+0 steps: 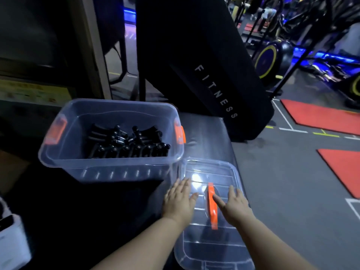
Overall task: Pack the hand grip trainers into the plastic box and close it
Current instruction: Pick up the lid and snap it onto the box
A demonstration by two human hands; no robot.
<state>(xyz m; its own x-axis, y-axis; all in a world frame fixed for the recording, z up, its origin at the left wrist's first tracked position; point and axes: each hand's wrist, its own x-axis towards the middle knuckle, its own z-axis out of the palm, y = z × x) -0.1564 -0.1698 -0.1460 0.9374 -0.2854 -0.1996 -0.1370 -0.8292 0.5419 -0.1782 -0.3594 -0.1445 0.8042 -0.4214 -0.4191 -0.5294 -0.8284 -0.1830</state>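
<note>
1. Plastic box (116,173), clear and uncovered, stands on the dark padded counter (206,137), to the left of and farther away than its lid.
2. Its lid (204,248), also clear, lies flat on the counter just beside the box's near right corner, top side up.
3. Black hand grip trainers (128,143) are piled inside the box, heaped toward the near wall, with a row of their springs showing through it.
4. The left grip (179,201) is released: the fingers are straight and spread, palm down over the lid's left edge.
5. The right grip (235,205) is likewise released, lying flat on the lid to the right of the handle, with the thumb stretched toward it.
6. An orange handle (211,203) runs along the middle of the lid, between the two hands.
7. Two orange latches, one (56,131) on the box's left end and one (180,134) on its right end, sit just under the rim.
</note>
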